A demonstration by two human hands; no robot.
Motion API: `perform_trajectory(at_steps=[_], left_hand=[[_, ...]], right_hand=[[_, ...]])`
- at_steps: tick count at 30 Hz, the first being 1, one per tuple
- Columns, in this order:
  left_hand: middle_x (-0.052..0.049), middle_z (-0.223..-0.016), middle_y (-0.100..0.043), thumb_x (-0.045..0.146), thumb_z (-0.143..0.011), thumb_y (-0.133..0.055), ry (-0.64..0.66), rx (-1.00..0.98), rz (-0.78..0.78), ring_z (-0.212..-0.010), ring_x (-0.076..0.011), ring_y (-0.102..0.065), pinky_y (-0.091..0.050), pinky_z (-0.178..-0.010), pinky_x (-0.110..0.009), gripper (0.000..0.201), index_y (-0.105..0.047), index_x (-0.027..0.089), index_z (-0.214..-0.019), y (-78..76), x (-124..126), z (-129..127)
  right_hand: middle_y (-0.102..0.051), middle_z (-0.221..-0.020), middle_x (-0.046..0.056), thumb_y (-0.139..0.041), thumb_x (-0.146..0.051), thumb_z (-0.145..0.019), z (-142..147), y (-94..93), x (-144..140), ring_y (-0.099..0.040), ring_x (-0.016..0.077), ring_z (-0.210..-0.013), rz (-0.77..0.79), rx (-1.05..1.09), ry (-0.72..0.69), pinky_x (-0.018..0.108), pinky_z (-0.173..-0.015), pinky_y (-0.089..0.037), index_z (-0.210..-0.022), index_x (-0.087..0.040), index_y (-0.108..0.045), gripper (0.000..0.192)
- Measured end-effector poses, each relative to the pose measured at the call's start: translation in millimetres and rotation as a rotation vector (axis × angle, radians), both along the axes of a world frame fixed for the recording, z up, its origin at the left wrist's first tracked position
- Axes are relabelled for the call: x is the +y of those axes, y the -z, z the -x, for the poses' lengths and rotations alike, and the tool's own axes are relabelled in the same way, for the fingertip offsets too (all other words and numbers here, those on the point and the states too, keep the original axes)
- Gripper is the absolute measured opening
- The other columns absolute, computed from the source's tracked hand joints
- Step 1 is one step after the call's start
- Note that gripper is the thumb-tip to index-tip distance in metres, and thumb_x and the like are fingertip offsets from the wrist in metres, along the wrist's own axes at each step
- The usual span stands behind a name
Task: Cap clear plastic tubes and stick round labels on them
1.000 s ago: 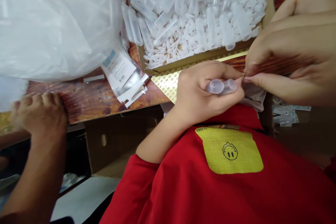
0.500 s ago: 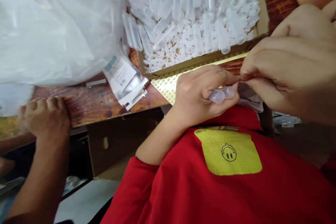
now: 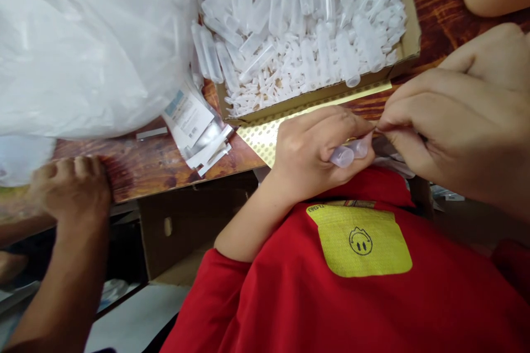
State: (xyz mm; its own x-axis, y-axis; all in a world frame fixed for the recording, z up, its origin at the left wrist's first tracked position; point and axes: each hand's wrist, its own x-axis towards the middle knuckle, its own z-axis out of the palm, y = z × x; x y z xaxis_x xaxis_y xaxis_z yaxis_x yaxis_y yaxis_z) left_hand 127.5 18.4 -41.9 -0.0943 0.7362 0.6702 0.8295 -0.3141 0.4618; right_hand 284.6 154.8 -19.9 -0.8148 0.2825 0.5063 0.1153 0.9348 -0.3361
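two clear tubes sit half-hidden in the curled left hand; right hand pinches something unseen.

The shirt is bright red, with a yellow-green woven patch that bears a small black smiling face drawn in outline and a line of tiny dark print at its upper left corner; the tubes in the left hand are clear and colourless with a faint lilac cast; the tubes heaped in the box are translucent white; the box wall is plain brown card; the sheet under it is pale yellow with a fine dot pattern; the table is reddish-brown wood grain; the plastic bag is milky white; the sachets are white and silver, one with a blue corner.
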Motion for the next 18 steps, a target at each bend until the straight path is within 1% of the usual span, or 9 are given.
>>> perform_trajectory(at_steps=[2, 3, 4, 6, 9, 11, 13, 15, 18], left_hand=[[-0.005, -0.082, -0.077, 0.010, -0.086, -0.069, 0.008, 0.025, -0.003, -0.076, -0.0139, -0.075, -0.058, -0.068, -0.024, 0.008, -0.073, 0.014, -0.092, 1.0, 0, 0], [-0.005, -0.081, -0.077, 0.010, -0.086, -0.068, 0.017, 0.027, 0.004, -0.077, -0.0141, -0.074, -0.058, -0.068, -0.024, 0.008, -0.072, 0.014, -0.092, 1.7, 0, 0], [-0.004, -0.081, -0.077, 0.011, -0.086, -0.067, 0.029, 0.021, 0.012, -0.077, -0.0143, -0.074, -0.057, -0.068, -0.024, 0.009, -0.072, 0.016, -0.092, 2.5, 0, 0], [-0.003, -0.081, -0.075, 0.012, -0.088, -0.065, 0.043, -0.005, 0.034, -0.076, -0.0144, -0.073, -0.057, -0.068, -0.026, 0.009, -0.069, 0.019, -0.093, 3.9, 0, 0], [-0.001, -0.078, -0.072, 0.015, -0.088, -0.066, 0.043, -0.055, 0.077, -0.072, -0.0147, -0.070, -0.055, -0.066, -0.027, 0.007, -0.066, 0.022, -0.090, 4.2, -1, -1], [0.000, -0.075, -0.070, 0.016, -0.087, -0.068, 0.033, -0.093, 0.099, -0.069, -0.0147, -0.068, -0.053, -0.064, -0.028, 0.008, -0.065, 0.023, -0.087, 2.9, -1, -2], [0.000, -0.073, -0.070, 0.014, -0.084, -0.070, 0.032, -0.132, 0.107, -0.068, -0.0146, -0.067, -0.053, -0.063, -0.027, 0.010, -0.065, 0.022, -0.085, 1.2, 0, -3], [-0.001, -0.074, -0.071, 0.011, -0.080, -0.073, 0.045, -0.176, 0.110, -0.067, -0.0146, -0.067, -0.053, -0.061, -0.027, 0.012, -0.067, 0.021, -0.083, 0.0, 1, -3], [0.001, -0.073, -0.072, 0.010, -0.075, -0.075, 0.040, -0.296, 0.129, -0.065, -0.0138, -0.067, -0.053, -0.061, -0.026, 0.014, -0.069, 0.022, -0.080, -0.2, 1, -4]], right_hand=[[-0.074, -0.088, 0.004, -0.062, -0.017, -0.095, -2, 3.4, 0, -0.062, 0.0257, -0.081, -0.166, -0.006, -0.090, 0.049, -0.074, -0.044, -0.083, -0.022, -0.062, 0.014], [-0.074, -0.090, 0.004, -0.060, -0.015, -0.096, -4, 5.2, -1, -0.061, 0.0263, -0.083, -0.211, -0.016, -0.104, 0.050, -0.075, -0.043, -0.085, -0.022, -0.061, 0.013], [-0.073, -0.090, 0.003, -0.059, -0.014, -0.096, -4, 6.9, -2, -0.061, 0.0263, -0.084, -0.221, -0.026, -0.091, 0.050, -0.076, -0.043, -0.085, -0.023, -0.060, 0.014], [-0.072, -0.087, 0.001, -0.057, -0.013, -0.098, -5, 10.2, -6, -0.062, 0.0253, -0.087, -0.215, -0.045, -0.054, 0.048, -0.076, -0.043, -0.082, -0.024, -0.058, 0.019], [-0.069, -0.084, -0.001, -0.055, -0.014, -0.101, -4, 13.3, -10, -0.064, 0.0227, -0.091, -0.202, -0.015, -0.055, 0.044, -0.078, -0.044, -0.080, -0.023, -0.059, 0.023], [-0.067, -0.081, -0.002, -0.052, -0.016, -0.104, -3, 13.7, -12, -0.064, 0.0196, -0.092, -0.167, -0.005, -0.054, 0.041, -0.081, -0.046, -0.079, -0.023, -0.060, 0.027], [-0.066, -0.078, -0.003, -0.049, -0.018, -0.106, -3, 13.3, -12, -0.064, 0.0165, -0.090, -0.131, -0.009, -0.047, 0.038, -0.080, -0.046, -0.078, -0.023, -0.061, 0.030], [-0.066, -0.078, -0.004, -0.051, -0.020, -0.106, -3, 13.6, -11, -0.062, 0.0147, -0.087, -0.113, 0.024, -0.059, 0.036, -0.076, -0.045, -0.080, -0.023, -0.063, 0.028], [-0.070, -0.086, -0.006, -0.056, -0.020, -0.104, -5, 16.2, -11, -0.062, 0.0135, -0.087, -0.112, 0.068, -0.071, 0.035, -0.075, -0.046, -0.089, -0.024, -0.065, 0.018]])
